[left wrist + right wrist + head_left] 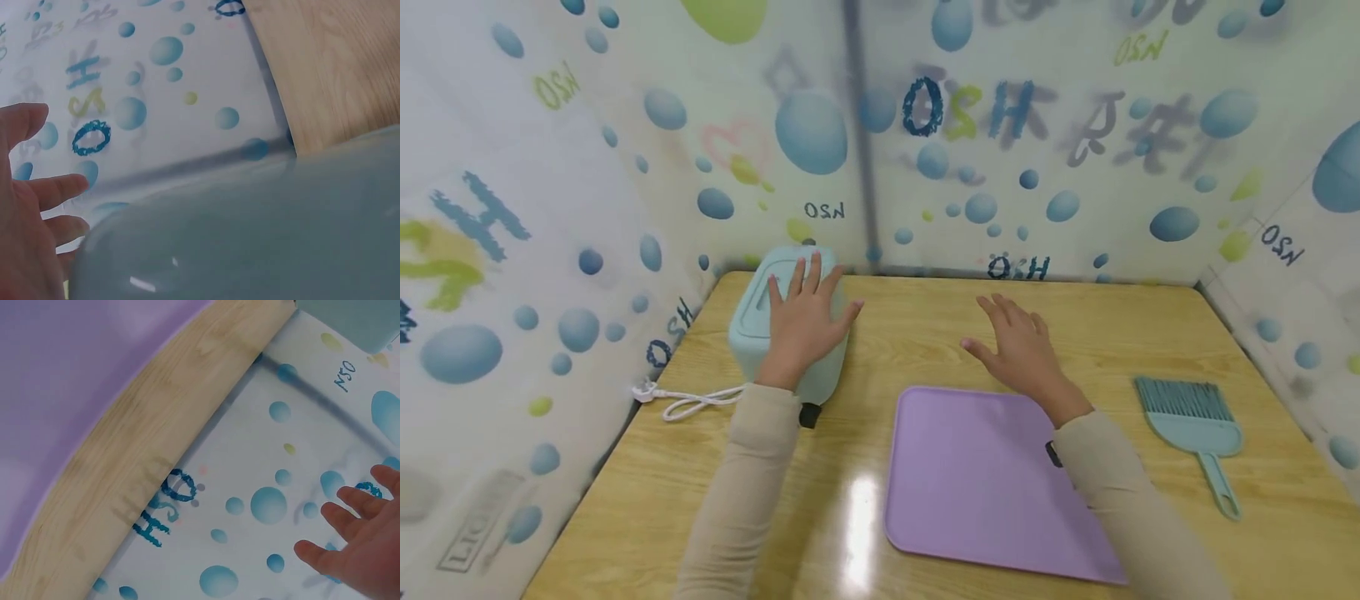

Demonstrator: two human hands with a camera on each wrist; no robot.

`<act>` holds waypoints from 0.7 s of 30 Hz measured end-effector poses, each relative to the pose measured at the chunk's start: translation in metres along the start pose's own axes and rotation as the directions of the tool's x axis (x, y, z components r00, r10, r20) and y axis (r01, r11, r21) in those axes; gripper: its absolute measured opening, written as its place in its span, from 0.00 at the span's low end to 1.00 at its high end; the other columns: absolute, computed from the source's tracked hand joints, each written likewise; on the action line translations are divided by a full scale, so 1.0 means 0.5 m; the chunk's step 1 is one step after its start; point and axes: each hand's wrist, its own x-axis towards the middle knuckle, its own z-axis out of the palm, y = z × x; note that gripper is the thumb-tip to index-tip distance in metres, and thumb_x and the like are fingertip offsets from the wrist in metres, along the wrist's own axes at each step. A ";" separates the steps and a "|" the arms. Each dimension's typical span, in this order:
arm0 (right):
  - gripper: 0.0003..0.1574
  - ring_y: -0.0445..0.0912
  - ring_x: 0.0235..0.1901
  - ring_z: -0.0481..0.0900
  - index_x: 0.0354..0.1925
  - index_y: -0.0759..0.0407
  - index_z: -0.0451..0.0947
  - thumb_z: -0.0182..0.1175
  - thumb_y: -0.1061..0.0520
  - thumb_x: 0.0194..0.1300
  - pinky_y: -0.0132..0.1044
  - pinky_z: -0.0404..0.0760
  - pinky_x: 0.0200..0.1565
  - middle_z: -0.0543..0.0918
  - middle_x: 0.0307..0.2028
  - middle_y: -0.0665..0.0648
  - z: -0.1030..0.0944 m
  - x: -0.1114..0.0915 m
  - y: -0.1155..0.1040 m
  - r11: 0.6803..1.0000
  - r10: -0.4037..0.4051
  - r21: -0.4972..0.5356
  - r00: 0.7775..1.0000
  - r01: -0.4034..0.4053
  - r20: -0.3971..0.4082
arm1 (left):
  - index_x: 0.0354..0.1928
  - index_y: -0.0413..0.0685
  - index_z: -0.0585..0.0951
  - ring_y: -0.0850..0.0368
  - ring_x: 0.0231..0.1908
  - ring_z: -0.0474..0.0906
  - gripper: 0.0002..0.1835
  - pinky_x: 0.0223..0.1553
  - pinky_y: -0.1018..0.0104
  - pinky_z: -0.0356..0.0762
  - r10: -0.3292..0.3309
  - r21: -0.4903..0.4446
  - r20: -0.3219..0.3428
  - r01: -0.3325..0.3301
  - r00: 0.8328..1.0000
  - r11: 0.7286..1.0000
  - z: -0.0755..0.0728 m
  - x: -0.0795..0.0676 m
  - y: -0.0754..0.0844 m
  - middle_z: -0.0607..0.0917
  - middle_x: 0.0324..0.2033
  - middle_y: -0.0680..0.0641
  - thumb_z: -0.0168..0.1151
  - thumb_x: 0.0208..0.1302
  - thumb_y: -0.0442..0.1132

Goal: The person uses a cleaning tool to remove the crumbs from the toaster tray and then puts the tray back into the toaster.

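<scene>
A light blue, rounded appliance (752, 321) with a recessed lid panel and a white cord (703, 398) stands at the back left of the table. My left hand (807, 325) is over its top with the fingers spread. In the left wrist view, the fingers of that hand (53, 194) stretch past the appliance's smooth pale blue side (237, 231). My right hand (1021, 346) hovers above the far edge of a purple mat (977, 475), its fingers extended and holding nothing. The right wrist view shows the same hand (359, 531) raised before the wall.
On the right of the wooden table (910, 325) lies a teal brush (1187, 412) with a dustpan-like body and handle. Patterned walls (1060, 167) close off the back and both sides. A white plug (645, 390) rests at the left table edge.
</scene>
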 end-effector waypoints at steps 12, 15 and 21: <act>0.46 0.59 0.69 0.52 0.70 0.55 0.49 0.50 0.36 0.63 0.65 0.47 0.64 0.54 0.69 0.64 0.015 0.031 -0.035 0.999 -0.043 0.006 0.998 0.043 0.036 | 0.70 0.57 0.56 0.41 0.71 0.42 0.35 0.64 0.32 0.35 -0.072 -0.010 -0.050 0.071 0.996 0.997 -0.012 -0.032 -0.078 0.47 0.72 0.41 0.36 0.66 0.65; 0.46 0.59 0.69 0.51 0.70 0.55 0.48 0.50 0.36 0.64 0.65 0.47 0.64 0.53 0.69 0.64 0.018 0.038 -0.044 0.999 -0.051 0.009 0.998 0.050 0.049 | 0.69 0.56 0.58 0.40 0.70 0.45 0.33 0.64 0.33 0.40 -0.105 -0.042 -0.061 0.103 0.993 0.994 -0.012 -0.039 -0.097 0.49 0.71 0.41 0.38 0.67 0.62; 0.46 0.59 0.69 0.52 0.70 0.54 0.48 0.49 0.35 0.64 0.64 0.47 0.65 0.53 0.70 0.64 0.032 0.048 -0.068 0.997 -0.066 0.030 0.995 0.064 0.076 | 0.69 0.52 0.58 0.37 0.68 0.51 0.33 0.61 0.34 0.52 -0.167 -0.101 -0.047 0.161 0.985 0.982 -0.006 -0.055 -0.128 0.52 0.70 0.36 0.36 0.68 0.61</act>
